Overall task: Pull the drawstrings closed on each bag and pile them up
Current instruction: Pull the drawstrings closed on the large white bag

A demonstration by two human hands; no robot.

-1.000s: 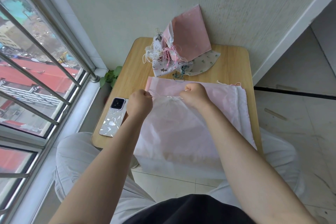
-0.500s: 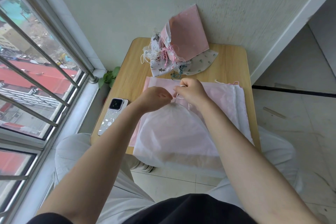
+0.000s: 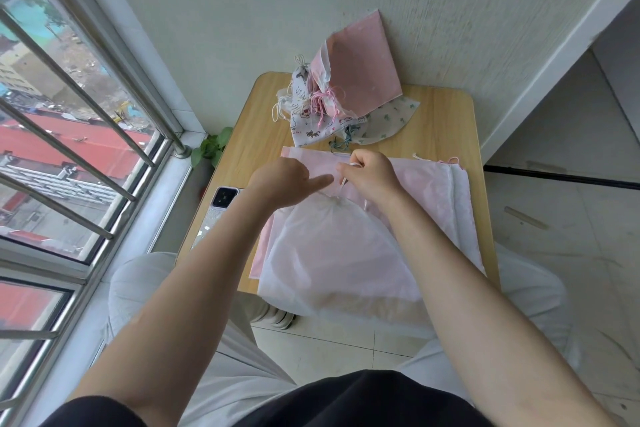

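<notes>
A white translucent drawstring bag (image 3: 332, 253) lies on top of flat pink bags (image 3: 419, 184) and hangs over the table's near edge. Its mouth is gathered into a puckered neck (image 3: 333, 200). Just above the neck, my right hand (image 3: 372, 177) pinches the white drawstring (image 3: 343, 185). My left hand (image 3: 285, 180) is curled beside it, thumb reaching to the same cord. At the back stands a pile of closed bags (image 3: 311, 118), patterned white ones with pink and white cords. A pink bag (image 3: 360, 73) leans on the wall over them.
The small wooden table (image 3: 446, 121) stands against the wall. A phone (image 3: 221, 199) lies at its left edge, partly under my left forearm. A green plant (image 3: 211, 149) sits by the barred window (image 3: 79, 135). Tiled floor lies to the right.
My hands, pulling the cords apart a second ago, have come together above the bag. The bag's mouth has drawn into a tight pucker.
</notes>
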